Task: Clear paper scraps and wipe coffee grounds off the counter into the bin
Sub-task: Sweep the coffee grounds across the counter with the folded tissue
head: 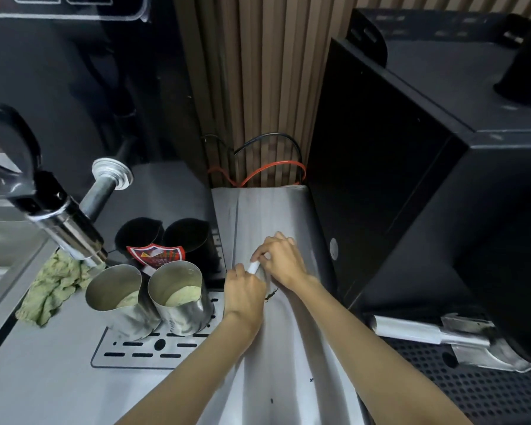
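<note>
where the two hands meet: over the middle of a steel counter point(273, 210), a narrow strip that runs away from the person towards a wall of wooden slats point(258, 72).
right hand point(281, 260): reaches in from the lower right with its back up, thumb and fingertips pinching the far end of a small white paper scrap point(254, 266).
left hand point(246, 289): reaches in from below with its knuckles up and fingers curled under. it touches the near end of the paper scrap, but whether it grasps it cannot be told.
paper scrap: a short white roll or fold, tilted, lifted just off the counter between the two hands.
coffee grounds point(271, 295): a small dark smear on the counter, just beside the left hand and under the right wrist. two tiny dark specks lie nearer the person.
left of the counter: two steel jugs point(117, 299) stand side by side, touching, on a slotted drip tray point(135, 354), each with something pale inside.
behind the jugs: two black cups point(138, 236) with a red and white packet point(155, 254) propped in front of them.
far left: a crumpled green cloth point(49, 289) lies on the surface under a shiny metal handle point(71, 228).
right of the counter: a tall black machine point(411, 179), with a metal tool point(426, 332) lying at its base beside a black perforated mat point(472, 388).
back of the counter: red and black cables point(273, 167) loop against the slats.
</note>
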`<state>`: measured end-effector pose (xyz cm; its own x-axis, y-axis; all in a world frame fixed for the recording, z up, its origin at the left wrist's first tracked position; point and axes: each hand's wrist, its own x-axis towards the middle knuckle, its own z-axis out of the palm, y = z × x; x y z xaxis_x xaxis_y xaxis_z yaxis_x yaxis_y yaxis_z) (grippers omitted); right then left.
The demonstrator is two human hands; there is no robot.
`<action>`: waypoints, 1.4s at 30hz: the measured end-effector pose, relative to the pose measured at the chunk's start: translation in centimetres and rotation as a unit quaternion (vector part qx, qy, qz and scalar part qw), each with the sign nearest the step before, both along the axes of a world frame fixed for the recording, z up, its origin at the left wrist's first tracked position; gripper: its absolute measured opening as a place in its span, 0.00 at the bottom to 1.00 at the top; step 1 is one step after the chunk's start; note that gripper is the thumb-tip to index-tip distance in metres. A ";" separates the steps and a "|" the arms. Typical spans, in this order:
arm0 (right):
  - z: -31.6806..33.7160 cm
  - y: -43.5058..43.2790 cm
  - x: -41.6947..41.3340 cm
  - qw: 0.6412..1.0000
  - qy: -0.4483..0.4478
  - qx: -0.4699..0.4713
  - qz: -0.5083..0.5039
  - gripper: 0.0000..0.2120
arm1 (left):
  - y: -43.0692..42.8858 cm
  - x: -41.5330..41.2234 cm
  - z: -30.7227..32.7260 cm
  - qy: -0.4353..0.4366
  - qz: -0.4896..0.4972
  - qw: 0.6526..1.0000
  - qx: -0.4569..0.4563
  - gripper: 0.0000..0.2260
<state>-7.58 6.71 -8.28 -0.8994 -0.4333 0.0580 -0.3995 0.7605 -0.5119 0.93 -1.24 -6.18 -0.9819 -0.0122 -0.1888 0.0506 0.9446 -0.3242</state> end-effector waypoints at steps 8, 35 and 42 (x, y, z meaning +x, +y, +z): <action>-1.2 2.2 1.0 1.000 0.012 0.006 0.000 0.15 | 0.8 1.6 -1.4 0.014 0.036 0.995 0.096 0.12; -2.2 6.0 6.1 0.984 0.042 0.040 -0.171 0.14 | -0.8 -0.2 -2.0 0.032 0.057 0.930 0.361 0.15; -1.2 7.2 11.2 0.984 0.018 0.070 -0.165 0.09 | -0.8 3.2 -2.2 -0.007 -0.019 0.940 0.341 0.17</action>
<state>3.64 13.90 -9.44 -0.9907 -0.1251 0.0530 -0.1359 0.9135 -0.3835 4.14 -2.06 -8.35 -0.9765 0.1510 -0.1540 0.0875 0.9301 0.3568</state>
